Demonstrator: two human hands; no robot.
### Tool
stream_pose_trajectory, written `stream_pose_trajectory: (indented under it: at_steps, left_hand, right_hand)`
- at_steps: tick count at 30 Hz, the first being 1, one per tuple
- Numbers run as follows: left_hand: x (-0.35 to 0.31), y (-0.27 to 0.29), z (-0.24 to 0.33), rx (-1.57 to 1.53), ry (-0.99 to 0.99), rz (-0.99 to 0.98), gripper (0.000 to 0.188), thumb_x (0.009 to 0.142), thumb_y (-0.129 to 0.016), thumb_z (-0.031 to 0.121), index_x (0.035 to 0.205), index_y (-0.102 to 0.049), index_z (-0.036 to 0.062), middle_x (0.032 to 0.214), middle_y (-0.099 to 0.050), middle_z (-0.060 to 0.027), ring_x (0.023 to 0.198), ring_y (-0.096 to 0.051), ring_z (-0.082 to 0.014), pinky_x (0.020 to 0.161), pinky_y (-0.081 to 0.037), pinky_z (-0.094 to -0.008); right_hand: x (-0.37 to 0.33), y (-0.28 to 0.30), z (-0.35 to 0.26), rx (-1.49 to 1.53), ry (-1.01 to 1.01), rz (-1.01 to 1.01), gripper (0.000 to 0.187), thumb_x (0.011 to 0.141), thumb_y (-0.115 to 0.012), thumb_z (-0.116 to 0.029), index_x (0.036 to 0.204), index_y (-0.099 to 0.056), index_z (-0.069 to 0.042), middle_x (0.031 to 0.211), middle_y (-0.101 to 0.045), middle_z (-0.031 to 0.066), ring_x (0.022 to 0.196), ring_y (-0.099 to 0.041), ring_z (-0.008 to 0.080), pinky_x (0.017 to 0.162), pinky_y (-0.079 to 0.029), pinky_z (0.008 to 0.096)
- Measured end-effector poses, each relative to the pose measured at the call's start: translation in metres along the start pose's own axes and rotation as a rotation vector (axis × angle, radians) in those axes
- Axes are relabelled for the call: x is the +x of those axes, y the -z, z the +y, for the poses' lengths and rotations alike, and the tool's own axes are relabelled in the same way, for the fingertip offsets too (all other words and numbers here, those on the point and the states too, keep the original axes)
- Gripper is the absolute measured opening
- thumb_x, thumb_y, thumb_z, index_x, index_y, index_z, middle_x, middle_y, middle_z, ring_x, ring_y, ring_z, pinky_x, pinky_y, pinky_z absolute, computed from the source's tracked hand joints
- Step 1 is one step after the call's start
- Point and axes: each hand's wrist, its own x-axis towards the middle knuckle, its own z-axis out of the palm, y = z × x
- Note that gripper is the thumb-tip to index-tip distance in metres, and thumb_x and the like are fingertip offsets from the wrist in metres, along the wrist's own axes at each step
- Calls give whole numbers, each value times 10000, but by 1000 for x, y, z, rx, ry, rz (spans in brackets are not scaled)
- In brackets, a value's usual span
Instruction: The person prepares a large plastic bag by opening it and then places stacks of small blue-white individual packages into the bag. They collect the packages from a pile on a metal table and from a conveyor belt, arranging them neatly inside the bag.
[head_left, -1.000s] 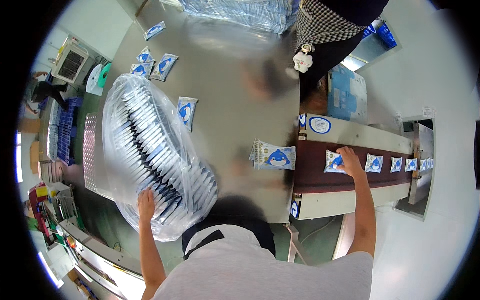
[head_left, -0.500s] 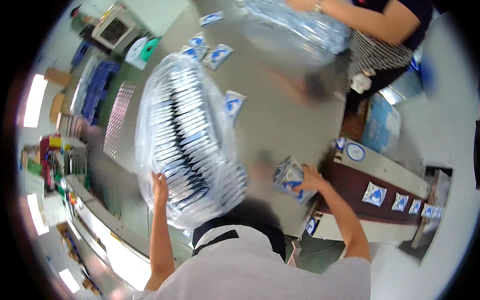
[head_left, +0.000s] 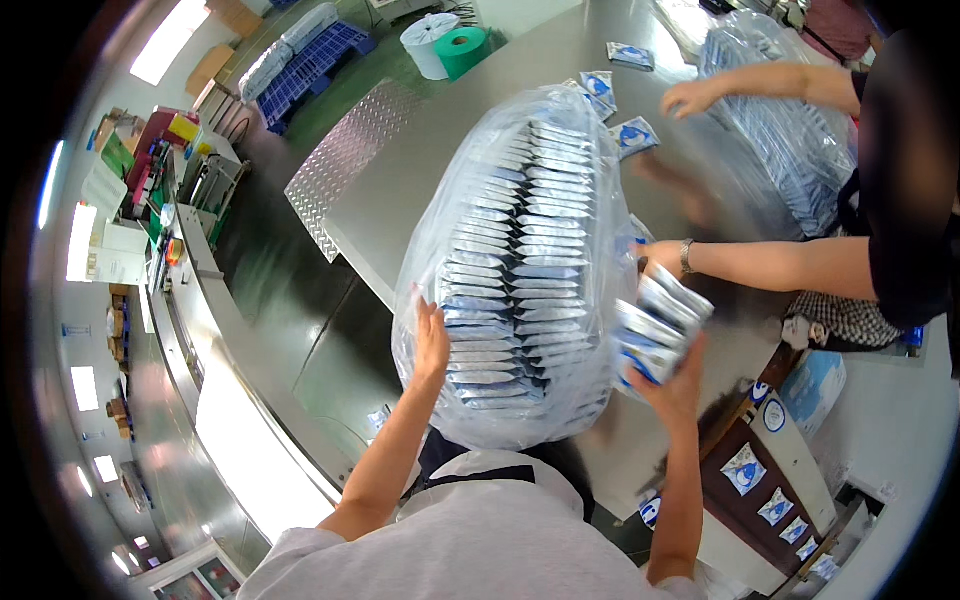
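A large clear plastic bag (head_left: 415, 330) lies open on the metal table in front of me, packed with two long rows of white and blue sachets (head_left: 548, 255). Against the bag's left side rests my left hand (head_left: 432, 343), its fingers stretched out along the rows. My right hand (head_left: 676, 388) grips a short stack of sachets (head_left: 655, 325) just beyond the bag's right edge. A co-worker's hand (head_left: 655, 254) with a wristwatch reaches in beside that stack; whether it touches the stack I cannot tell.
Loose sachets (head_left: 633, 135) lie past the bag's far end. A second filled bag (head_left: 780, 120) is by the co-worker, whose other hand (head_left: 690, 97) hovers near it. At the right, a brown conveyor (head_left: 740, 510) carries several sachets. The metal table (head_left: 375, 235) has a textured plate (head_left: 352, 165) at its left.
My right hand has lifted the stack of sachets from the table and brought it up to the bag. My left fingers have straightened. The co-worker's hand has come in, and my view has turned.
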Motion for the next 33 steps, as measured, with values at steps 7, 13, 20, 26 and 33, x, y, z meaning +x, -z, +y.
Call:
stream_pose_trajectory:
  at_steps: [7,13,20,26,33]
  left_hand:
    - [-6,-9,21,34,-24,172,556,977,-301,299,1424,-227,-23,1471,-256,-194,1368,-244,-287,1115,-183,-348]
    - [-8,6,2,-9,-51,222,502,966,-325,248,1385,-314,-28,1438,-329,-184,1348,-290,-287,1103,-216,-356]
    - [21,-9,42,766,-696,43,438,878,-463,100,1311,-442,35,1317,-472,-173,1265,-400,-329,1060,-292,-450]
    - [43,-25,25,978,-861,21,320,855,-509,198,1134,-546,47,1109,-579,-112,1071,-515,-282,987,-343,-430]
    - [53,-19,-2,1031,-923,38,321,869,-493,226,1122,-552,38,1105,-576,-139,1067,-514,-309,983,-344,-445]
  right_hand:
    - [85,-208,-45,-758,593,-621,922,513,-855,-336,1255,-394,-40,1204,-480,122,1127,-471,286,959,-353,422]
    - [89,-234,-41,-346,475,-785,709,789,-615,-534,1235,-504,6,1179,-569,147,1133,-508,259,950,-377,406]
    - [46,-273,13,598,-142,-194,436,967,-313,-280,1041,-641,-3,1096,-618,107,1064,-539,230,939,-385,328]
    - [44,-274,25,442,-17,-204,414,992,-294,-292,1077,-570,3,1092,-575,180,1024,-529,339,922,-391,391]
    - [-32,-151,-35,405,-78,-10,123,912,-476,-73,1013,-526,-23,988,-533,142,911,-532,302,814,-433,368]
